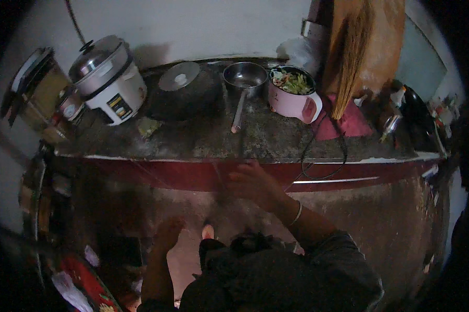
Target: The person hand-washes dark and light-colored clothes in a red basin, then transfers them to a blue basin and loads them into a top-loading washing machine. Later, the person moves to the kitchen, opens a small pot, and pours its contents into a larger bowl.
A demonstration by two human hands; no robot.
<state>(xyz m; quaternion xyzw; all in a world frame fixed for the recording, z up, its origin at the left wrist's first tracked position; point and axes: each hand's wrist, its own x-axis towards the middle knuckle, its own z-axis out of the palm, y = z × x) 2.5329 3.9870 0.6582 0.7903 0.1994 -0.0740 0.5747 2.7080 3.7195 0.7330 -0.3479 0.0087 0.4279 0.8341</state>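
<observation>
My right hand (254, 185), with a bangle (298, 212) on its wrist, reaches out before the red front edge (191, 175) of the counter. Its fingers point left and look blurred; whether they hold anything is not clear. Lower and to the left hangs my left hand (172, 229), dim and blurred, above the floor. Beyond the right hand, a steel saucepan (245, 76) lies on the dark countertop (203, 142) with its handle towards me. Right of it stands a pink electric pot (287, 102) with chopped greens and other food inside.
A rice cooker (113, 85) and a dark pan with a lid (179, 76) stand on the left. A straw broom (353, 66) leans at the right over a pink cloth (345, 126). A black cord (343, 156) loops over the counter's edge.
</observation>
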